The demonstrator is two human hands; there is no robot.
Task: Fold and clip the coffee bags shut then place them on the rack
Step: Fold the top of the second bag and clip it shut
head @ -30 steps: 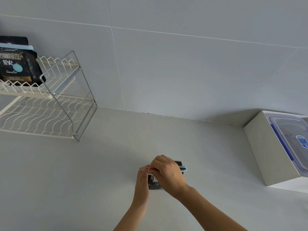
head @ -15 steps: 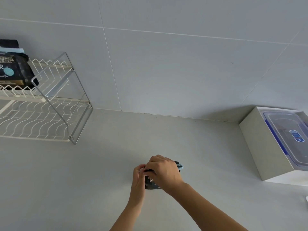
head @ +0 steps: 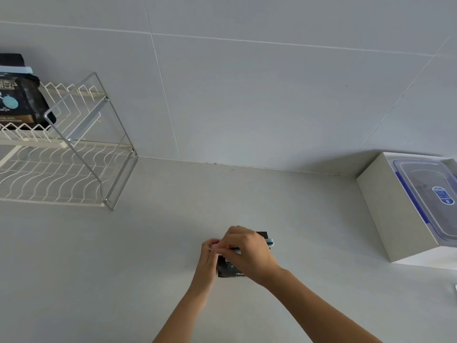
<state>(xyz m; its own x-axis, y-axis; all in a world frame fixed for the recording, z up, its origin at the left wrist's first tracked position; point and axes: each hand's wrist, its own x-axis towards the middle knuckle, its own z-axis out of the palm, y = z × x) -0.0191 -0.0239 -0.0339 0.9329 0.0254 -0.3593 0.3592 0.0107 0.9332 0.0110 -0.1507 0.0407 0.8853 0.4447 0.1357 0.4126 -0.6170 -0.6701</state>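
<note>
Standing clipped on the rack: coffee bag.

Coffee bags: I count two, one well right of the rack, one on it.
Clips: two, light blue.
Racks: one.
Hands: two.
Lidded containers: one, far right of the rack.
</note>
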